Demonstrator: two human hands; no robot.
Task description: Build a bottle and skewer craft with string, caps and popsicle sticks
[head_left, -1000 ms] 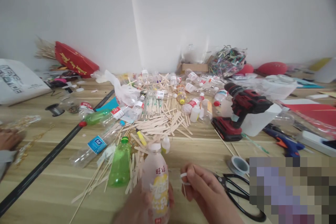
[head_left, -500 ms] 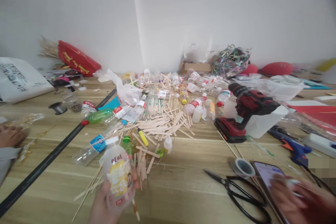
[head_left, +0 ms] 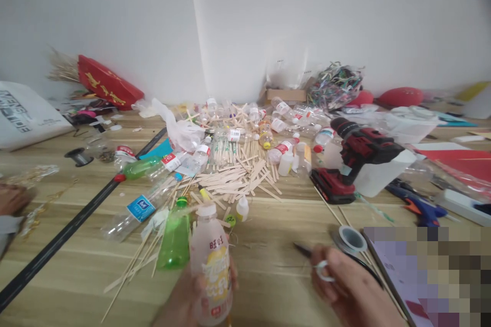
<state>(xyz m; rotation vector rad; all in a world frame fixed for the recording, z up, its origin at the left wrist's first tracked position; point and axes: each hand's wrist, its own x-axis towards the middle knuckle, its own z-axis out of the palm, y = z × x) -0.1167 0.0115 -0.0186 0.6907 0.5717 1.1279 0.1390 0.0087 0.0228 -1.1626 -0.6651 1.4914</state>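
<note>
A frosted, white-capped bottle stands gripped in the left hand near the desk's front edge; the right hand pinches a white ring.

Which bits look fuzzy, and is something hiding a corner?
Head view: the left hand and right hand look smeared, but the bottle has clearer red letters; head view: coloured squares hide the lower right corner; head view: a pale streak runs down the wall.

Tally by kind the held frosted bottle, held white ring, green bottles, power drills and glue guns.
Frosted bottle in left hand: 1
White ring in right hand: 1
Green bottles: 2
Power drill: 1
Blue glue gun: 1
Total: 6
</note>
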